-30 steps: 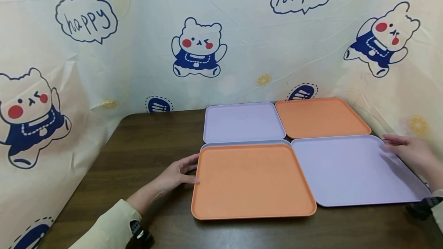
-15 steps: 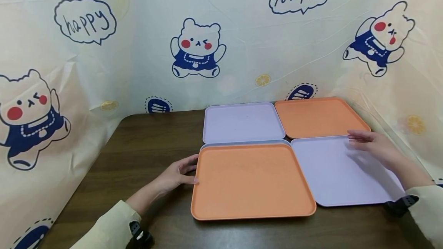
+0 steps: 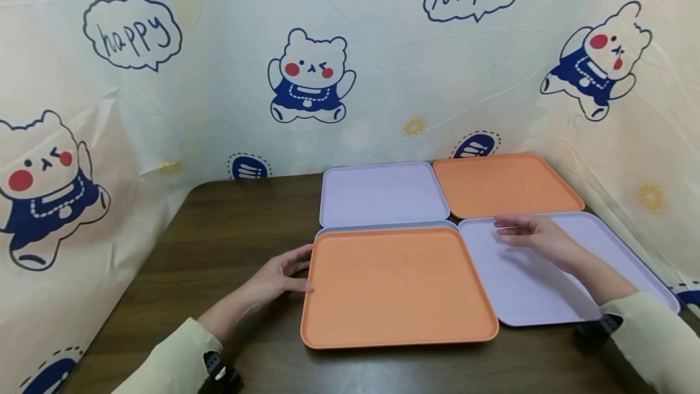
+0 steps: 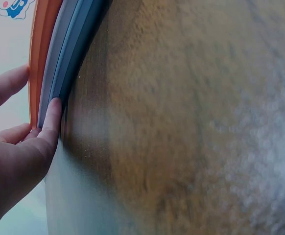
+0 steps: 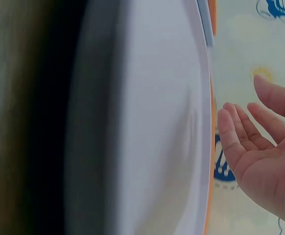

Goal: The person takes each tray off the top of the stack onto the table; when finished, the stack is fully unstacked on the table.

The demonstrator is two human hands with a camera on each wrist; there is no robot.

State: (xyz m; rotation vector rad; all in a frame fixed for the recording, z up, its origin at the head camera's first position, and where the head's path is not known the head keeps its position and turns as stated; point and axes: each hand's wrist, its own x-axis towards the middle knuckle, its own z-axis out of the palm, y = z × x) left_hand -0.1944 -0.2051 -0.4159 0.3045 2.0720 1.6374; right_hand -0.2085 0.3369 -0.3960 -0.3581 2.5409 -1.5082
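My left hand (image 3: 276, 272) holds the left edge of a stack of trays. An orange tray (image 3: 399, 287) is on top, shifted toward the front, and a blue tray's rim (image 3: 440, 224) shows behind it. In the left wrist view the fingers (image 4: 52, 120) lie against the layered orange and blue-grey edges (image 4: 59, 73). My right hand (image 3: 538, 239), with relaxed fingers and nothing in it, hovers over the front right lilac tray (image 3: 525, 287). The right wrist view shows the right hand (image 5: 262, 142) apart from the lilac tray's rim (image 5: 201, 122).
Behind the stack lies another lilac tray (image 3: 383, 196), with a second orange tray (image 3: 503, 186) to its right. All rest on a dark wooden table (image 3: 224, 248). A printed cloth (image 3: 383, 65) with bears hangs behind and at both sides.
My right hand has moved left from the lilac tray's right edge to above the tray, toward the stack. The left hand and the trays have stayed in place.
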